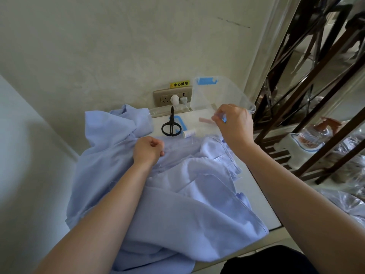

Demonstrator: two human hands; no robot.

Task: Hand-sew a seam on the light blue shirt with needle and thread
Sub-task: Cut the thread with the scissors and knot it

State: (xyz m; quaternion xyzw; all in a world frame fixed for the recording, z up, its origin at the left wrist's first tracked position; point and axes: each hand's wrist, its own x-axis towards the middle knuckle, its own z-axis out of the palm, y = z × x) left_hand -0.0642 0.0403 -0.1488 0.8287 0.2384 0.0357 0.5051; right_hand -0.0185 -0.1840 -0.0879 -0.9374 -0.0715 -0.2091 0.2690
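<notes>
The light blue shirt (177, 194) lies crumpled across the white table. My left hand (148, 150) presses on the shirt near its middle, fingers curled and pinching the fabric. My right hand (234, 125) is raised above the shirt's right side, its fingertips pinched together as if on a needle. The needle is too small to see. A faint thread (190, 143) seems to run from the shirt up toward that hand. A white thread spool (188, 133) lies on the table behind the shirt.
Black scissors (171, 125) lie beside the spool. A clear plastic box lid (219, 95) leans against the wall by a wall socket (172, 96) with plugs. A small pink strip (205, 120) lies near my right hand. Dark wooden shelving (316, 95) with bottles stands at the right.
</notes>
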